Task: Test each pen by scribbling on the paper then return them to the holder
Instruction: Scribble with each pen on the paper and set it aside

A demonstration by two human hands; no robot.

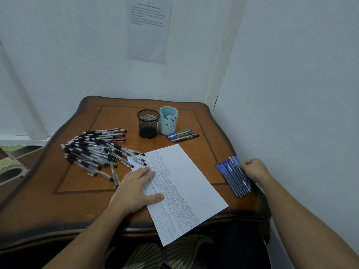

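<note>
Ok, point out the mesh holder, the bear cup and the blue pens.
mesh holder (148,124): head view, front wall.
bear cup (168,122): head view, front face.
blue pens (233,177): head view, middle barrels.

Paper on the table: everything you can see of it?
The paper is one white sheet lying flat and askew on the wooden table, its near corner overhanging the front edge. Rows of small scribbles fill its left part; a strip along the right is blank. The left hand rests flat on its left side, fingers straight. A few pens from the pile overlap its far left corner.
</note>
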